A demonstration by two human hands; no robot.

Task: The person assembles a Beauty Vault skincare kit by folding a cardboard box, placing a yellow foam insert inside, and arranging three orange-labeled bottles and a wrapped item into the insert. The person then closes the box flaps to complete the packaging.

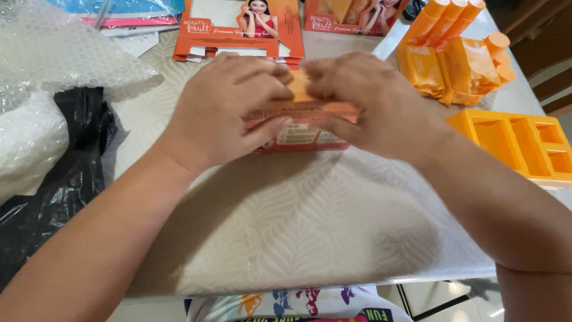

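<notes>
An orange cardboard box stands on the white patterned table in front of me. My left hand wraps its left side, thumb pressed on the front face. My right hand covers its right side, fingers curled over the top flap. Both hands meet above the box and hide most of its top.
An orange plastic tray with compartments lies at the right. Orange tubes and packets sit behind it. Flat orange printed cartons lie at the back. Bubble wrap and a black plastic bag fill the left.
</notes>
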